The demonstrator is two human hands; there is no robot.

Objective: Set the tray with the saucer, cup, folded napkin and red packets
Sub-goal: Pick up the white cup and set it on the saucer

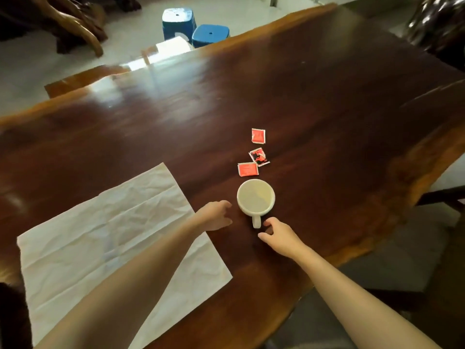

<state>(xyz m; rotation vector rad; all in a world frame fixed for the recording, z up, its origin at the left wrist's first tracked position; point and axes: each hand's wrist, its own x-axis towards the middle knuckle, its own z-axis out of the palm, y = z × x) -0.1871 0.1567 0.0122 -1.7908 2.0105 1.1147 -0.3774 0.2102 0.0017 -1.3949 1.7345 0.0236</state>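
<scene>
A white cup (256,196) stands upright on the dark wooden table (327,96), its handle pointing toward me. My left hand (216,215) hovers just left of the cup with loosely curled fingers, holding nothing. My right hand (278,234) sits just right of the handle, fingers curled near it without gripping. Three red packets lie beyond the cup: one (248,169) closest, one (259,156) with a dark print, one (258,136) farthest. A large white napkin (113,243) lies unfolded and creased at the left, under my left forearm. No tray or saucer is in view.
Two blue stools (195,27) stand on the floor past the table's far edge. Carved dark wooden furniture (70,23) sits at the top left. The table's wavy near edge (377,243) runs diagonally at the right.
</scene>
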